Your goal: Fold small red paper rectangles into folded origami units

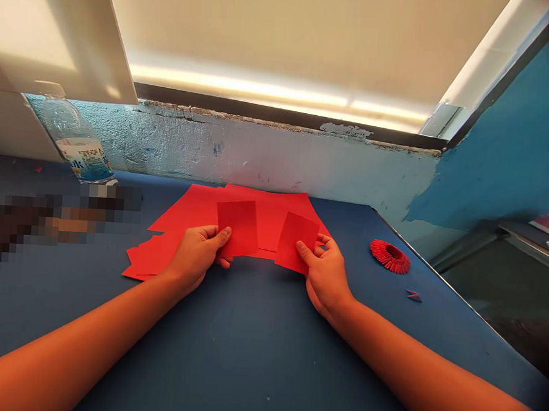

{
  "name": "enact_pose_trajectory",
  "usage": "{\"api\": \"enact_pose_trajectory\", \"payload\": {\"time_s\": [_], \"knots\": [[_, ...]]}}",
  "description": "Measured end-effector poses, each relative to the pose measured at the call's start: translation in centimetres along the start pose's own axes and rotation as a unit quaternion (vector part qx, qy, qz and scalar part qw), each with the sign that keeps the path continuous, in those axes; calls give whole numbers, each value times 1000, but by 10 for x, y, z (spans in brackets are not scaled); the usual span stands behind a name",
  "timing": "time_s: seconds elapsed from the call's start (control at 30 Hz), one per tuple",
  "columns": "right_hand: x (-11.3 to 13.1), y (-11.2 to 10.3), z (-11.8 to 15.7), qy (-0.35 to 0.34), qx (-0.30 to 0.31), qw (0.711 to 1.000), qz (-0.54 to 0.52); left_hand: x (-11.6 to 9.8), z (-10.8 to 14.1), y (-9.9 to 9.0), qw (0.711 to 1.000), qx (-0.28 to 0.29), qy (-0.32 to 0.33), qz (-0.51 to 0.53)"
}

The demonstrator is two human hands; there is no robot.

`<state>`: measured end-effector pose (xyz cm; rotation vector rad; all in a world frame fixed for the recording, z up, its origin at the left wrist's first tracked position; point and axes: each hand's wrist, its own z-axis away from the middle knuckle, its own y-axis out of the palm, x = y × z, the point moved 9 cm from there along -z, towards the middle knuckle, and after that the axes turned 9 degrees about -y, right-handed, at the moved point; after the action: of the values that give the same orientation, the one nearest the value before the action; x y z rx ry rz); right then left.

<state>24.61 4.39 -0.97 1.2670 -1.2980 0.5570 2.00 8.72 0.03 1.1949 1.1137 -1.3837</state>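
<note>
My left hand (201, 250) pinches a small red paper rectangle (241, 228) at its left edge, thumb on top. Another red rectangle (295, 241) is gripped at its right side by my right hand (324, 267). The two pieces are held up apart from each other, with a gap between them. Behind and below them, larger red sheets (274, 208) lie overlapping on the blue table (247, 352), near the wall.
A red ring of folded paper (390, 256) lies on the right of the table, with a small folded piece (413, 295) beside it. A clear plastic bottle (80, 144) stands at the back left. Part of the left side is pixelated.
</note>
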Motion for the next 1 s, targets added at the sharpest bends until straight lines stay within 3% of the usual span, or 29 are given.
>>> {"api": "enact_pose_trajectory", "payload": {"time_s": [0.27,0.37,0.53,0.7,1.0], "knots": [[1,4,1,1,28,1000,6,-2,2,4,999,27,12,14],[2,6,2,-5,39,999,15,-8,5,6,998,48,47,0],[6,24,8,-12,114,993,9,-25,15,20,987,116,109,-3],[10,41,17,-9,188,982,-9,-21,31,49,977,207,48,21],[22,59,32,23,258,966,-1,-7,21,41,991,106,-10,78]]}}
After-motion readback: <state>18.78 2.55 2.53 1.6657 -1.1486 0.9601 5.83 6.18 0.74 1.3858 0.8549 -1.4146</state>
